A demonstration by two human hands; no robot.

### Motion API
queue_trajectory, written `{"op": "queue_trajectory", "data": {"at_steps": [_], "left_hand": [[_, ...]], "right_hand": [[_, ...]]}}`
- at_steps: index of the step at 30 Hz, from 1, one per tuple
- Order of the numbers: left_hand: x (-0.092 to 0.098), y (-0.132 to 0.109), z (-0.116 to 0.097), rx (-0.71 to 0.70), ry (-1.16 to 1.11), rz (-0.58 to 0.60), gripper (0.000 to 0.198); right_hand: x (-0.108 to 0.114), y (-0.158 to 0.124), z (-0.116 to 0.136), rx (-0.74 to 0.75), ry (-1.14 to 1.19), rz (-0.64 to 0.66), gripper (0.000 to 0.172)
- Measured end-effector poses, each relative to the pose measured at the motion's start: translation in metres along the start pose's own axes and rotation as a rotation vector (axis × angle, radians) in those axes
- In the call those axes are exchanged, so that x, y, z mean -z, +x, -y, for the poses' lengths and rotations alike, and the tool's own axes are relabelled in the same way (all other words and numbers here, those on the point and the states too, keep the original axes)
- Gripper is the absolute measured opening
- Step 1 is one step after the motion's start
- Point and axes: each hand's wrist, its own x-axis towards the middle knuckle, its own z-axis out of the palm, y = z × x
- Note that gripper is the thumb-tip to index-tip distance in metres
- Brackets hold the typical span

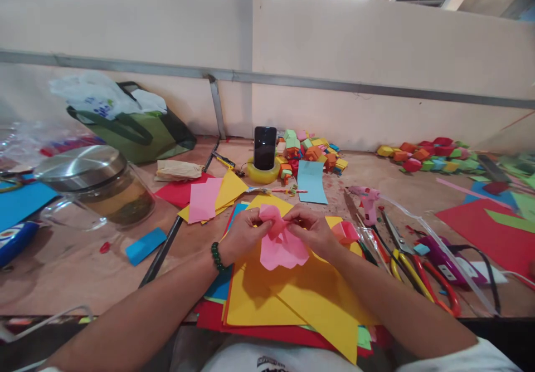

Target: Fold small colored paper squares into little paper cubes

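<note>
"Where do we have the pink paper (285,254)?"

"Over the yellow sheets (254,305), our left hand (247,233) pinching its left side, our right hand (313,229) gripping it opposite."

"How do we shape it cleanly?"

"We should pinch lightly, ease the folds together evenly, and press with our thumbs, so nothing crumples or tears."

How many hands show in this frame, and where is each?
2: the left hand and, opposite it, the right hand, both holding the pink paper over the yellow sheets.
</note>
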Motion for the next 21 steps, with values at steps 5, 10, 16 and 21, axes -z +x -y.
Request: {"op": "queue_trajectory", "data": {"at_steps": [5,10,16,21], "left_hand": [[-0.0015,-0.0012,0.0018,-0.05,0.094,0.0,0.019],[-0.0026,-0.0012,0.0016,-0.062,0.193,-0.036,0.021],[-0.0044,-0.0036,-0.0051,-0.134,0.233,-0.009,0.02],[-0.0076,-0.0059,-0.0039,-0.144,0.222,0.05,0.016]], "right_hand": [[-0.0032,-0.0033,-0.002,0.109,-0.107,0.027,0.013],[-0.0047,-0.0064,-0.002,0.155,-0.123,0.016,0.013],[-0.006,-0.0063,-0.0025,0.212,-0.207,0.053,0.014],[-0.0089,-0.0069,-0.0063,0.194,-0.303,0.032,0.01]]}}
